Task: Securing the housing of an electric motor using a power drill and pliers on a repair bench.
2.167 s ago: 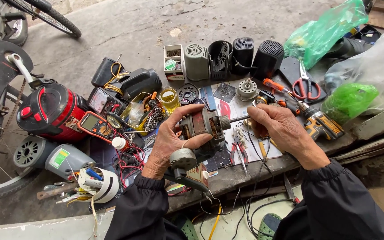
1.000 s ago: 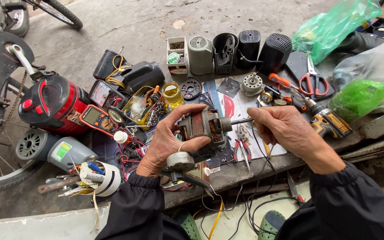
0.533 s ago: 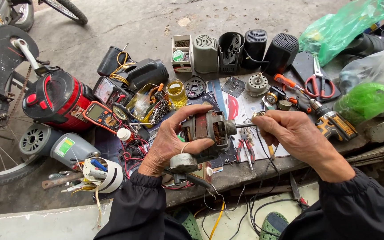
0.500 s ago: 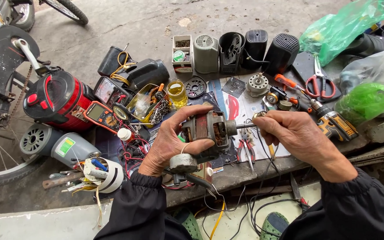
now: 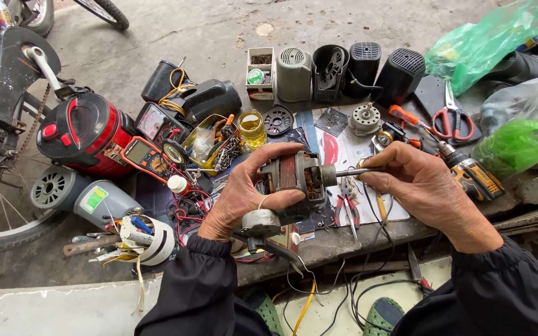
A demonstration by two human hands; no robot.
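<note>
Left hand (image 5: 244, 196) clamped around small electric motor (image 5: 297, 180), held above cluttered bench (image 5: 344, 239). Right hand (image 5: 421, 186) pinching motor shaft (image 5: 359, 172) at fingertips. Red-handled pliers (image 5: 348, 208) lying just below.

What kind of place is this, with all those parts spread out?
Probably an informal outdoor repair spot for small electric appliances. The left hand holds a bare electric motor; a multimeter, scissors and black fan housings lie around on concrete.
</note>
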